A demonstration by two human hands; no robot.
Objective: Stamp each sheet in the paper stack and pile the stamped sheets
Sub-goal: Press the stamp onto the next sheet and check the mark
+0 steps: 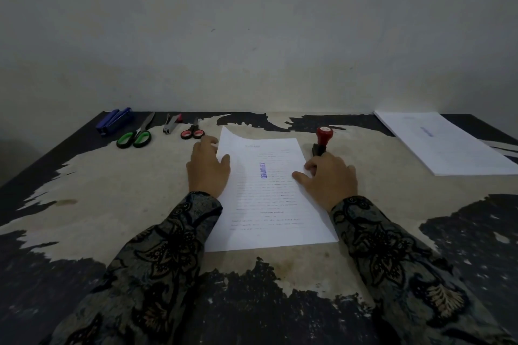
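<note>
A printed sheet (269, 204) with a blue stamp mark (262, 170) lies in the middle of the table in front of me. My left hand (208, 168) holds its left edge, thumb on top and fingers behind the edge, and the far left corner curls up. My right hand (329, 176) pinches the right edge, thumb on the paper and fingers curled. Just behind that hand the red-handled stamp (322, 140) stands upright on the table. A pile of sheets (445, 143), its top one bearing a blue mark, sits at the far right.
Along the back left lie a blue stapler (113, 120), green-handled scissors (136, 136), a staple remover (171, 124) and small red-handled scissors (192, 131). The worn table (112, 190) ends at a plain wall behind.
</note>
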